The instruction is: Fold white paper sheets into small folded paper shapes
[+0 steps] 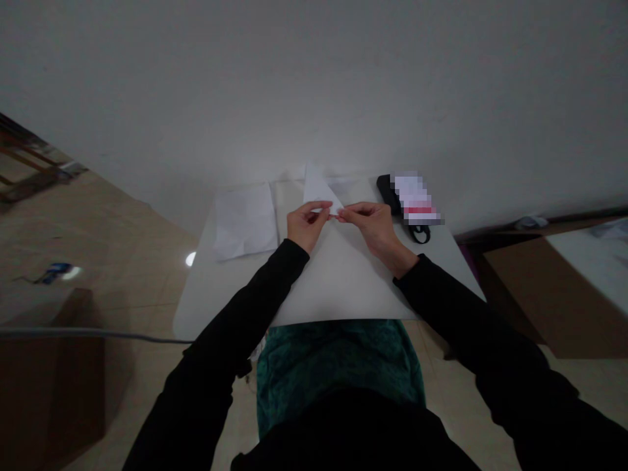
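Observation:
Above the middle of a white table (333, 281), a folded piece of white paper (316, 186) rises to a point, like a tall triangle. My left hand (308, 222) pinches its lower edge between thumb and fingers. On the right, the lower corner of the paper is pinched by my right hand (370, 226), whose fingertips come close to those of the left. To the left of my hands a stack of white paper sheets (246, 220) lies flat on the table.
A black case (386, 191) with a strap loop lies at the table's back right, partly under a blurred-out white and red item (417, 199). The wall (314, 85) stands directly behind the table. Cardboard boxes (564, 301) are on the floor at right, and a cable (98, 333) runs at left.

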The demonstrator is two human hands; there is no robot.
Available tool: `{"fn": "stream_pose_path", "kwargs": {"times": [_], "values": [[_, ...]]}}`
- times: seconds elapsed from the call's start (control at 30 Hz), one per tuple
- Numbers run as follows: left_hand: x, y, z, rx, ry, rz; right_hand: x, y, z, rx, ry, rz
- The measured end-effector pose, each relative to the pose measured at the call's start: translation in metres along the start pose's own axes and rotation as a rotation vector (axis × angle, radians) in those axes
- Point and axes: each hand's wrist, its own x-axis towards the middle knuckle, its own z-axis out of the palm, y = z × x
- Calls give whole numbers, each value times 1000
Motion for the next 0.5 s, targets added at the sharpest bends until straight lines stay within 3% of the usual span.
{"fn": "stream_pose_path", "kwargs": {"times": [0.5], "values": [[-6, 6, 3, -21, 11, -69, -3, -3, 2, 10, -40, 15]]}}
